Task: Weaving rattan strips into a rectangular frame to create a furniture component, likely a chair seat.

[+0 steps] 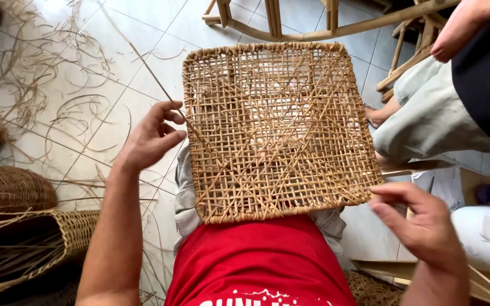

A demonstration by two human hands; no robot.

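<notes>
A square woven cane panel (276, 127) with an open lattice lies across my lap, above my red shirt. My left hand (151, 136) is at the panel's left edge and pinches a long thin cane strand (143, 65) that runs up and to the left. At the panel's lower right corner my right hand (421, 224) has its fingers curled, thumb and forefinger touching the rim; whether it grips a strand I cannot tell.
Loose cane strands (58, 96) litter the tiled floor at left. Woven baskets (24, 226) stand at lower left. A wooden chair frame (324, 28) is beyond the panel. Another person's legs (432, 113) sit at right, and a white cylinder (486, 238) lies at lower right.
</notes>
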